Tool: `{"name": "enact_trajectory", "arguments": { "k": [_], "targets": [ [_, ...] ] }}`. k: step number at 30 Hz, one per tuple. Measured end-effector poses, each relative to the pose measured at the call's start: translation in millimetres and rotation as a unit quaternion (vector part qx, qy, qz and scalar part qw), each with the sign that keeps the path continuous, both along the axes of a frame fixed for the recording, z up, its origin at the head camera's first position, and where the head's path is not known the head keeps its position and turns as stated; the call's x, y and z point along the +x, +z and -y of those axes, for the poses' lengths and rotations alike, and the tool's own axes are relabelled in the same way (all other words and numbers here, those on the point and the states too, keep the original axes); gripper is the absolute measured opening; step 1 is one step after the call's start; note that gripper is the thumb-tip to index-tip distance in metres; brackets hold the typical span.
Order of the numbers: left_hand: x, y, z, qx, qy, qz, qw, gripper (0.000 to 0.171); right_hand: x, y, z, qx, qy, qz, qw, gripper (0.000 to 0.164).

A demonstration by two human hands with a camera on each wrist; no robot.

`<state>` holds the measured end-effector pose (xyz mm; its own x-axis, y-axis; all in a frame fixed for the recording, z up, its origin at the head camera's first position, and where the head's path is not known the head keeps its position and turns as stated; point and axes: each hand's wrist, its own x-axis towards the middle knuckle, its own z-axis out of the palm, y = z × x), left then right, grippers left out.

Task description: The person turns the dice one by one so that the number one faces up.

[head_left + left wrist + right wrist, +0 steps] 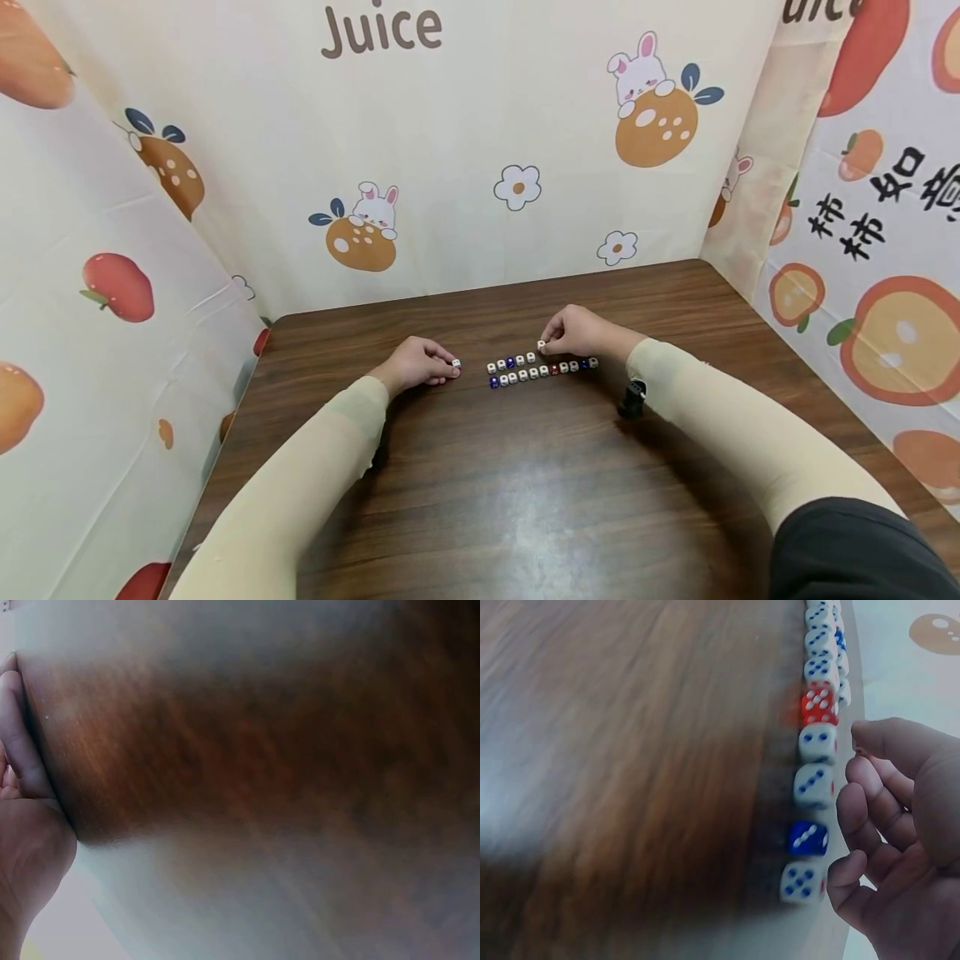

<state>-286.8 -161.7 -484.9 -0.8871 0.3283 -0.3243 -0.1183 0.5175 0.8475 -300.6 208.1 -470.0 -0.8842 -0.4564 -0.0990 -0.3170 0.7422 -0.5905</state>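
In the head view my left hand (416,363) is left of the dice and pinches a white die (456,363) at its fingertips. My right hand (576,332) pinches another white die (541,345) at the right end of the short back row. That row has white dice and one blue die (511,362). In front of it runs a longer row of mostly white dice, with a red die (554,369) and a blue die (494,382) at its left end. The right wrist view shows the curled fingers (864,776) beside the long row; the left wrist view hides the held die.
Dice stand on a dark brown wooden table (480,483). A patterned cloth wall (465,108) rises behind its far edge, with more printed cloth at left and right. A small black device (632,400) sits on the right wrist.
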Motion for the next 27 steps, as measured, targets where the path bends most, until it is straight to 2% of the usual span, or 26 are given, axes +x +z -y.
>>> {"name": "enact_trajectory", "arguments": {
  "k": [10, 21, 27],
  "targets": [
    [-0.4, -1.7, 2.0, -0.007, -0.001, -0.001, 1.0000, 0.023, 2.7, -6.6, -3.3, -0.007, 0.026, 0.011, 1.000, 0.007],
    [1.5, 1.3, -0.3, -0.005, 0.000, -0.001, 1.0000, 0.021, 6.2, -3.8, -2.5, -0.014, 0.023, 0.034, 0.999, 0.006],
    [0.5, -0.5, 0.0, -0.004, -0.001, -0.003, 1.0000, 0.021, 4.8, -7.8, -2.5, -0.010, 0.021, 0.034, 0.999, 0.005]
  ]
}}
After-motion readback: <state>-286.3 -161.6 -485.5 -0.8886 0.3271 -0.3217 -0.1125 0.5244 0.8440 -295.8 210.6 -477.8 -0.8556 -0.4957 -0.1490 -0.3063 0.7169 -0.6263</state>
